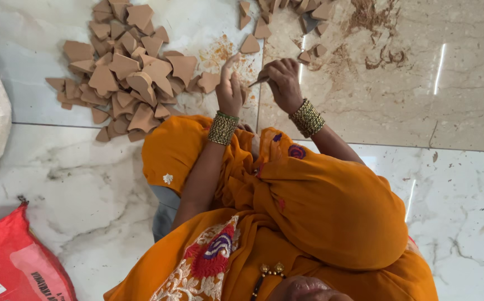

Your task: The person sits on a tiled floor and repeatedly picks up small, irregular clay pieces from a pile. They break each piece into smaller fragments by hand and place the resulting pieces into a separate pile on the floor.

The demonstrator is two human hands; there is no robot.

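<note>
Bright, even daylight; streaky glare on glossy marble floor (448,95); sharp focus.

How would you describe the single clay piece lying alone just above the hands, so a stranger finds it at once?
Start from the big heap of clay pieces on the white floor. Look right, past the left hand, near the tile joint. The clay piece lies there alone, flat and roughly triangular, touching no other.

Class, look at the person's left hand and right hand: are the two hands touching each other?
Apart. The head view shows a strip of pale floor between the left hand and the right hand, which holds a thin tool.
</note>
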